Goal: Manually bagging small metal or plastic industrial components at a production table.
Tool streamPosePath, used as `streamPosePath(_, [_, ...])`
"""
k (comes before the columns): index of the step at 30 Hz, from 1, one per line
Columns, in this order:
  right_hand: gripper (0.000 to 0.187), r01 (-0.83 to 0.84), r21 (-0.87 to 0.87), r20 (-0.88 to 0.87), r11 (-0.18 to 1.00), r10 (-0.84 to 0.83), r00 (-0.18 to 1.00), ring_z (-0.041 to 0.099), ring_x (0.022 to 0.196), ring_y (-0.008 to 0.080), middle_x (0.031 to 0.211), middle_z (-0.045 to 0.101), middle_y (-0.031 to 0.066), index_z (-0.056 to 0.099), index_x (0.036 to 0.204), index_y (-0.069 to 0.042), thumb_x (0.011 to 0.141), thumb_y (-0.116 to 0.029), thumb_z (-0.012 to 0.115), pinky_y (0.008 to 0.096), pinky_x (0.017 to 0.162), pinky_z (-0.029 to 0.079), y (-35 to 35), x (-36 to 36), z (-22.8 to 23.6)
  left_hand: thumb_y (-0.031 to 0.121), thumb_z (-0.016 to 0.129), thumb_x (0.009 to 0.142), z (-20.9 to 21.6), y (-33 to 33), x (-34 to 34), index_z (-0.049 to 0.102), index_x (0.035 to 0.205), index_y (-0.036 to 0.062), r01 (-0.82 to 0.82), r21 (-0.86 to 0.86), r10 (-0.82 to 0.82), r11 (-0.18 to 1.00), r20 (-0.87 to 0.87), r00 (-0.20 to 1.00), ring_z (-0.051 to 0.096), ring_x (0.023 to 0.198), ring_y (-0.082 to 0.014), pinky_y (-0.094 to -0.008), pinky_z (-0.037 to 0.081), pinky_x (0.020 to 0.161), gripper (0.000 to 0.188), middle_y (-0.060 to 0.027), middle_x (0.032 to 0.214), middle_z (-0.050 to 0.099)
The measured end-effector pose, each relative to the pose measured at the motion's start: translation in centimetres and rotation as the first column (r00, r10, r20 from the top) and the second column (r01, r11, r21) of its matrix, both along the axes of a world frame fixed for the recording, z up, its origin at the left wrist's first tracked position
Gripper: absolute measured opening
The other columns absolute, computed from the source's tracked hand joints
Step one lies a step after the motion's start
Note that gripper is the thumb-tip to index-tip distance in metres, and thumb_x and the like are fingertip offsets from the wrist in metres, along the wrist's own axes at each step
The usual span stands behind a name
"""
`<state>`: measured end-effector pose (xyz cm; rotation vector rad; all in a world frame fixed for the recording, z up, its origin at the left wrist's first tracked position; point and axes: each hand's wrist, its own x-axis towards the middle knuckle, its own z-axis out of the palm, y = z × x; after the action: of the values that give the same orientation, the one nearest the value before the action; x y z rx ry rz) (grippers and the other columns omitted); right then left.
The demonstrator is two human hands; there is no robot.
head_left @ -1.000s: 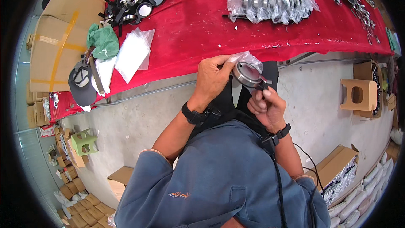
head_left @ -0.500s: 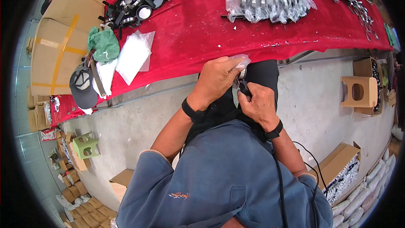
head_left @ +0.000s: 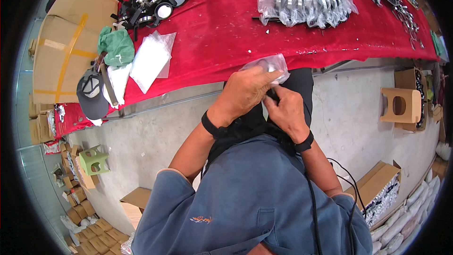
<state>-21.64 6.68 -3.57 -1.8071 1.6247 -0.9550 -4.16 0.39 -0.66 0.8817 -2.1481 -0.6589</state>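
My left hand (head_left: pixel 243 92) is closed on a clear plastic bag (head_left: pixel 276 62), pinched just beyond the table's near edge. A round metal part shows faintly through the film. From the bag's near end sticks a black handle (head_left: pixel 272 95), and my right hand (head_left: pixel 289 113) grips it with thumb and fingers. Most of this round piece is hidden by my fingers. A row of bagged round metal pieces (head_left: pixel 306 5) lies at the back right of the table. Flat clear plastic bags (head_left: pixel 150 61) are stacked to the left, near a pile of unbagged black-handled round pieces (head_left: pixel 163 11).
The red-covered table (head_left: pixel 212 33) spans the front. At its left are a green cloth (head_left: pixel 115 47), a grey cap (head_left: pixel 92 95) and a large carton (head_left: pixel 61 56). A brown stool (head_left: pixel 401 105) stands right, a green stool (head_left: pixel 94 159) left. Cables hang beside my right arm.
The bag has spread out and now covers the round metal part, which showed more openly before. My right hand has moved slightly up toward my left.
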Motion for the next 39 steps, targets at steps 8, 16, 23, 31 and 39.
streamPosePath(8, [0.015,0.056,0.066,0.262,0.996,-0.072,0.962,0.072,0.076,0.042,0.081,0.07,0.0232,0.07,0.098,0.003,0.093,-0.011,0.071,0.0447,0.069,0.056,0.3,-0.4,-1.1,0.014,0.08,0.093,-0.1,3.5,-0.6,0.072,0.131,0.0077,0.056,0.017,-0.056,0.998,-0.026,0.998,0.068,0.077,-0.0276,-0.0368,0.055,0.069,0.039,-0.0105,0.088,0.067])
streamPosePath(16, [0.031,-0.076,-0.052,0.444,0.996,0.091,0.891,0.076,0.093,0.0367,0.101,0.075,0.0196,0.068,0.121,0.0,0.09,-0.002,0.066,0.0422,0.086,0.059,0.0,0.7,-0.4,0.016,0.089,0.09,-1.6,4.3,-0.7,0.064,0.094,0.0021,-0.192,0.54,0.363,0.82,-0.231,0.902,0.065,0.083,-0.0106,-0.0271,0.053,0.072,0.03,-0.0048,0.091,0.068])
streamPosePath(23, [0.046,-0.109,-0.002,0.601,0.994,0.089,0.794,0.074,0.102,0.0422,0.108,0.072,0.024,0.059,0.136,0.0,0.091,-0.004,0.066,0.0458,0.091,0.058,-1.2,3.1,1.1,0.005,0.09,0.081,-0.9,2.9,0.2,0.062,0.087,0.0026,-0.075,0.534,0.359,0.842,-0.452,0.817,0.062,0.085,-0.0104,-0.0285,0.052,0.075,0.029,-0.0037,0.089,0.067])
streamPosePath(31, [0.027,0.252,-0.006,0.386,0.968,-0.23,0.893,0.074,0.097,0.0232,0.109,0.073,0.016,0.07,0.12,0.003,0.094,0.002,0.07,0.0334,0.085,0.06,-0.9,-2.9,-1.8,0.001,0.078,0.081,2.3,-12.4,2.4,0.062,0.09,0.0033,-0.351,-0.29,0.363,0.89,-0.015,0.932,0.066,0.075,-0.0346,-0.0428,0.052,0.067,0.019,-0.0146,0.082,0.063])
streamPosePath(39, [0.016,0.418,-0.11,0.275,0.902,-0.377,0.885,0.068,0.079,0.02,0.099,0.072,0.0113,0.072,0.109,-0.001,0.094,0.003,0.07,0.0325,0.073,0.056,-0.2,-4.9,-4.3,0.006,0.066,0.081,-0.3,-22.7,-2.2,0.066,0.095,0.0017,0.14,-0.244,0.027,0.959,0.574,0.819,0.069,0.095,-0.0429,-0.0516,0.055,0.084,0.014,-0.0207,0.095,0.069])
